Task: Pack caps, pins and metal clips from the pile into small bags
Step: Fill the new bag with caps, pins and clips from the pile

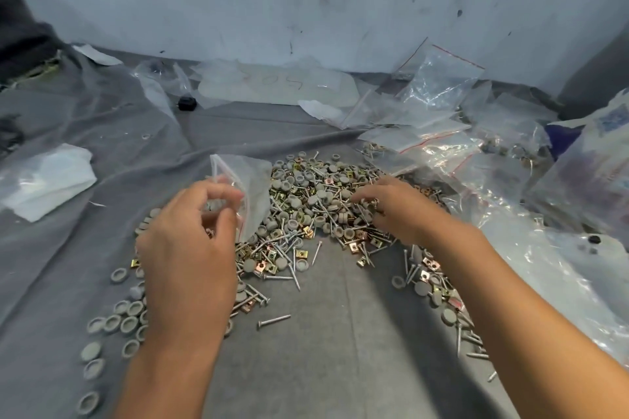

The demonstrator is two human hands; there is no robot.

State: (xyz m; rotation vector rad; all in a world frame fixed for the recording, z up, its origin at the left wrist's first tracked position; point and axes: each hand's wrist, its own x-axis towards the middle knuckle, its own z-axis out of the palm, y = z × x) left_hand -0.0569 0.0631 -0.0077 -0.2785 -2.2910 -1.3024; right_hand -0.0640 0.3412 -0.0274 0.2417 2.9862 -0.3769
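Note:
A pile point(306, 201) of grey round caps, silver pins and gold metal clips lies on the grey cloth in front of me. My left hand point(190, 235) pinches a small clear zip bag point(252, 187) by its mouth, just left of the pile. My right hand point(398, 207) rests palm down on the right side of the pile, fingertips curled among the pieces; what they pinch is hidden. Loose grey caps point(115, 320) are scattered at the lower left, and a single pin point(274, 320) lies apart near the centre.
Empty and filled clear bags point(439, 102) are heaped at the back right and along the right edge point(561, 248). A white folded plastic sheet point(44, 180) lies at the left. A small black cap point(187, 103) sits near the wall. The grey cloth point(340, 367) covers the surface.

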